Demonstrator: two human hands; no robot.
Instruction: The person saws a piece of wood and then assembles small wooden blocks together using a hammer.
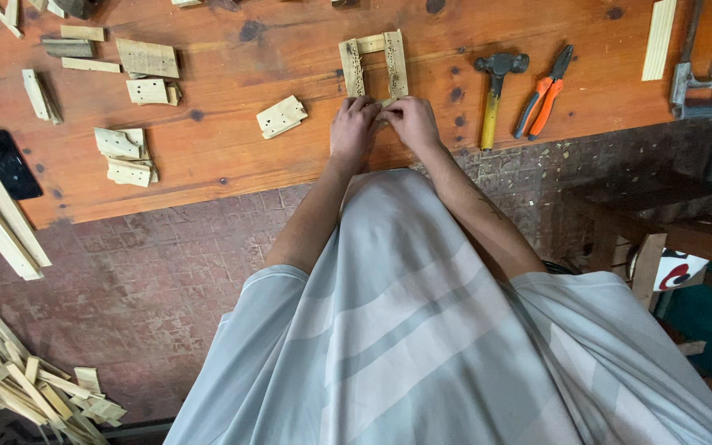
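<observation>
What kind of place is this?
Most likely a small woodworking shop. Both hands, left hand and right hand, work on a small wooden frame on a workbench, with a hammer, pliers and cut wood scraps nearby.

Single head-worn view, looking steeply down over the wearer's shirt (422, 346) to a wooden workbench (232, 177) at the far side. Medium range. Floor (150, 280) visible near left. No second view overlaps.
</observation>
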